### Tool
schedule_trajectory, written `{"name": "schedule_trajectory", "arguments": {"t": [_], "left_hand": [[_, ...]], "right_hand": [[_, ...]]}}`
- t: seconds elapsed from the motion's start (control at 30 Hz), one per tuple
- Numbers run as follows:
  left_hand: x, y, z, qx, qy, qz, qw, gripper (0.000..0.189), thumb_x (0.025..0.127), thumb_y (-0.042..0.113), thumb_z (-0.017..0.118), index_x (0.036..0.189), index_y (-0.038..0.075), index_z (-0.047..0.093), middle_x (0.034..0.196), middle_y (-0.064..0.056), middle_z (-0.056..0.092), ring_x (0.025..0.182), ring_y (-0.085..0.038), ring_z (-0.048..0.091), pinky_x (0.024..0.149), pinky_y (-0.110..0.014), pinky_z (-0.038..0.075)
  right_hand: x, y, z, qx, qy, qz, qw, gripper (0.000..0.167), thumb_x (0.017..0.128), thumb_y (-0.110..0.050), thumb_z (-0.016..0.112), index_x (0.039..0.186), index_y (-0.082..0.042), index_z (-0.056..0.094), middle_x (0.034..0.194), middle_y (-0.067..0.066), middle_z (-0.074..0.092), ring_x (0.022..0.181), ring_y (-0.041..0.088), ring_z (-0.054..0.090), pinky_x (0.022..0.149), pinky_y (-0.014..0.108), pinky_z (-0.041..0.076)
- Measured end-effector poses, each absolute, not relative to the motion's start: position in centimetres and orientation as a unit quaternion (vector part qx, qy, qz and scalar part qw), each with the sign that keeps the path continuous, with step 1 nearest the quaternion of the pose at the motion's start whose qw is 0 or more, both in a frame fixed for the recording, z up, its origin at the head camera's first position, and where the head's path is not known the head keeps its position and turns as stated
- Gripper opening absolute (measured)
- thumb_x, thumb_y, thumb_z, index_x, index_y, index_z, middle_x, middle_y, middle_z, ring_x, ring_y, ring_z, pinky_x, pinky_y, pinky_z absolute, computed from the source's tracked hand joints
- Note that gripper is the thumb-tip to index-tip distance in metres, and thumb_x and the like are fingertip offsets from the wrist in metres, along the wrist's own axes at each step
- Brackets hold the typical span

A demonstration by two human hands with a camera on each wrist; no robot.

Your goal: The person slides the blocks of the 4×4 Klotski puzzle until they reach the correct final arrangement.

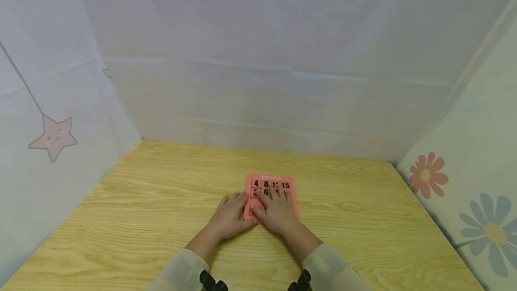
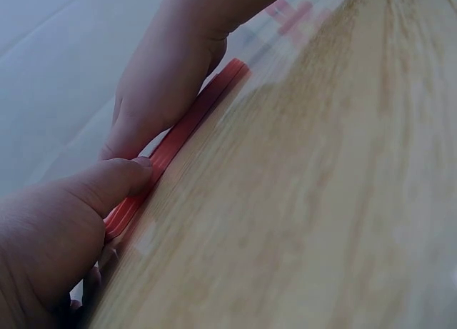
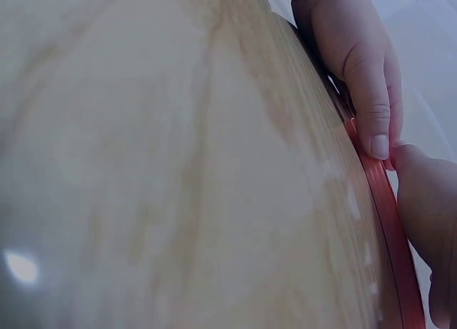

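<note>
A pink number slide puzzle (image 1: 265, 184) with black numerals such as 4, 8 and 15 lies flat on the wooden table (image 1: 153, 205). My left hand (image 1: 229, 217) holds its left side, the fingers along that edge and the thumb at the near edge. Over the tiles spreads my right hand (image 1: 278, 212), its fingers fairly straight and covering several numbers. In the left wrist view the left thumb presses the pink side of the frame (image 2: 189, 122). The right wrist view shows that thumb from the other side, close to the right thumb.
Pale cloth walls (image 1: 258, 80) rise behind the table and at both sides. A pink star (image 1: 53, 138) is printed on the left one, red (image 1: 425, 175) and blue flowers (image 1: 494, 233) on the right. Black wrist straps (image 1: 213, 282) show at the sleeves.
</note>
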State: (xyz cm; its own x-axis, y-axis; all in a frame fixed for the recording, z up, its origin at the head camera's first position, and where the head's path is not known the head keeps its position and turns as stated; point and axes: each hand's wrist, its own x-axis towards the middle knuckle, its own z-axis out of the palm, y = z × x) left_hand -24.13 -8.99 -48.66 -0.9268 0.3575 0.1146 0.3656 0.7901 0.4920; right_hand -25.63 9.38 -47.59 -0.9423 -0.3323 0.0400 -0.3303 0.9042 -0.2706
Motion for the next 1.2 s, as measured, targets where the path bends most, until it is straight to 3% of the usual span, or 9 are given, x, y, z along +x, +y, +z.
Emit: {"name": "schedule_trajectory", "arguments": {"t": [0.57,1.2], "left_hand": [[-24.1,-8.7,-48.5,-0.192,-0.945,-0.265,0.003,0.088,0.086,0.056,0.066,0.147,-0.002,0.041,0.153,-0.018,0.042,0.146,-0.038,0.032,0.120,-0.061,0.018],[-24.0,-9.1,-48.3,-0.193,-0.946,-0.260,-0.001,0.080,0.087,0.048,0.065,0.147,0.000,0.042,0.155,-0.016,0.040,0.147,-0.037,0.030,0.122,-0.058,0.016]], "right_hand": [[-25.7,9.7,-48.0,-0.167,0.975,-0.145,-0.015,0.064,0.098,-0.064,0.035,0.149,-0.027,0.043,0.161,0.015,0.027,0.151,0.040,0.013,0.122,0.061,0.010],[-23.0,10.5,-48.6,-0.199,0.965,-0.167,-0.040,0.064,0.097,-0.064,0.038,0.145,-0.023,0.050,0.161,0.016,0.025,0.151,0.041,0.013,0.122,0.061,0.012]]}}
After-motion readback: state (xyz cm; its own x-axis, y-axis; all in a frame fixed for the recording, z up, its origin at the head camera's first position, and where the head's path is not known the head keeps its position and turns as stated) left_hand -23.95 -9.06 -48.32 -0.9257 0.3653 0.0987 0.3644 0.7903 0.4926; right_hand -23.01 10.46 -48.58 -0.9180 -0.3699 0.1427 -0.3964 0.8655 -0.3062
